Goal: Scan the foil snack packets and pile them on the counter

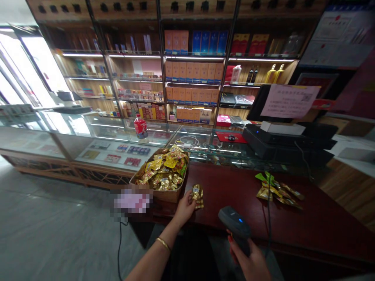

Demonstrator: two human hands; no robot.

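My left hand (185,208) is closed on the edge of a small gold snack packet (198,195), which rests on the dark red tabletop (216,183). My right hand (249,255) wraps round the handle of a black barcode scanner (234,223), with a blue light glowing on its top. The scanner's head points toward the packet and stays apart from it. Left of the packet, a cardboard box (168,195) is heaped with gold and yellow packets (165,168). A loose pile of gold and green packets (277,191) lies farther right on the tabletop.
Behind the tabletop runs a glass display counter (117,134) with a red bottle (140,127) on it. A monitor with a paper sheet (288,100) stands at right, near a mouse (231,137) on a red pad. A black cable (268,210) hangs before the right pile.
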